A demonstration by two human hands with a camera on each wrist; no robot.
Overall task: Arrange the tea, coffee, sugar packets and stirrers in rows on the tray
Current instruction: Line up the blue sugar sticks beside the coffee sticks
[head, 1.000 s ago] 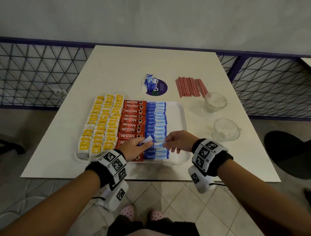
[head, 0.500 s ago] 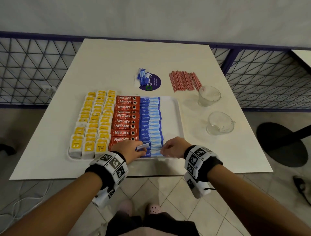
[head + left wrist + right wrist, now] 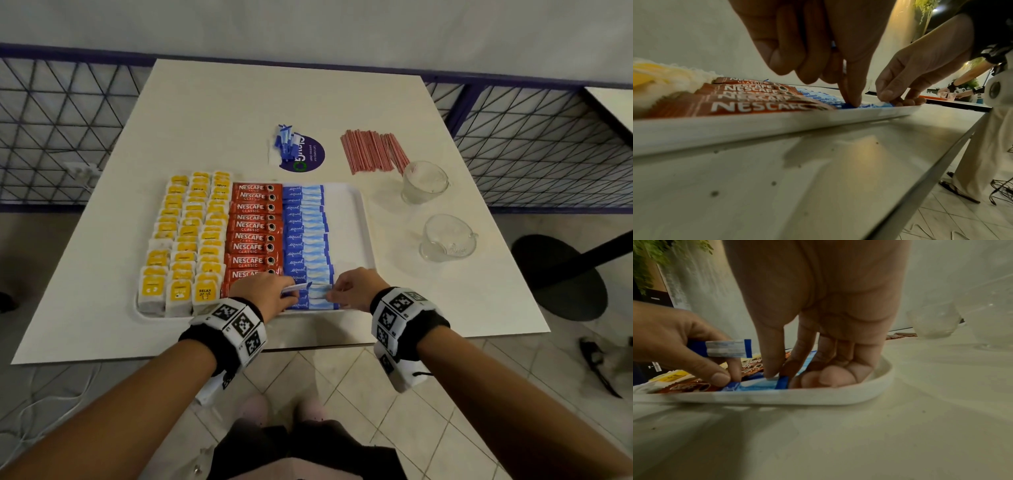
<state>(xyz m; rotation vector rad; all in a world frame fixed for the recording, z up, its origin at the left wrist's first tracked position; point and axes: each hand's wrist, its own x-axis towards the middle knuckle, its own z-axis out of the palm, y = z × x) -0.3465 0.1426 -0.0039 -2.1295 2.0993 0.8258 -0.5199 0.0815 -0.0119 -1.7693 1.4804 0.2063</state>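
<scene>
Settling the newest sugar packet [image 3: 317, 294] into the near end of the blue row, both hands have dropped low onto the tray [image 3: 356, 219] since a second ago, when they were passing packets above it. The right hand [image 3: 351, 289] pinches that packet's right end against the tray floor; the left hand [image 3: 263, 291] presses its other end with thumb and a finger while gripping spare packets [image 3: 728, 348]. By my reading, the sugar row is almost full. Tea [image 3: 186, 236] fills the tray's left, coffee [image 3: 253, 233] its middle. A bare strip along the tray's right rim suits the stirrers [image 3: 373, 152], lying beyond the tray's far right corner.
</scene>
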